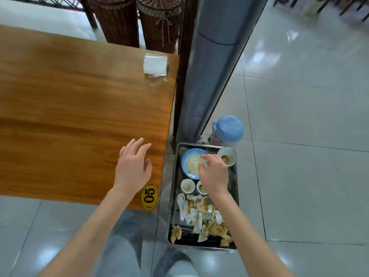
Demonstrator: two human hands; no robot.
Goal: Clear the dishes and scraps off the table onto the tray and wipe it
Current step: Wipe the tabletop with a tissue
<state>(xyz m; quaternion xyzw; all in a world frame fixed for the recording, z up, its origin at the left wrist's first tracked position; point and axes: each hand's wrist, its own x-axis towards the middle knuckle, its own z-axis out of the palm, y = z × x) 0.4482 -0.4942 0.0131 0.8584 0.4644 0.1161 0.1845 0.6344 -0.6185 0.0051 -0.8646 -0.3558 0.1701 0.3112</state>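
While both arms reach forward, the scene sorts like this:

Right hand: the right hand hovers over the tray with fingers loosely curled above the round blue plate smeared with pale residue; whether the fingertips pinch anything I cannot tell.
Left hand: the left hand is spread, fingers straight, just above the near right part of the brown wooden surface, holding nothing.
Tray: the rectangular steel tray sits on the grey tiled floor just right of the surface's corner.
Dishes: the blue plate lies at the tray's far end, a white cup with brown dregs beside it on the right; two small white sauce bowls sit nearer, one partly hidden by the wrist.
Scraps: a white ceramic spoon and a heap of crumpled soiled napkins and food scraps fill the near half.
Surface: a clear-wrapped white napkin pack lies at the far right corner; a yellow oval "05" label marks the near corner.
Beyond: a blue-lidded plastic jug stands on the floor behind the tray, by a grey pillar.
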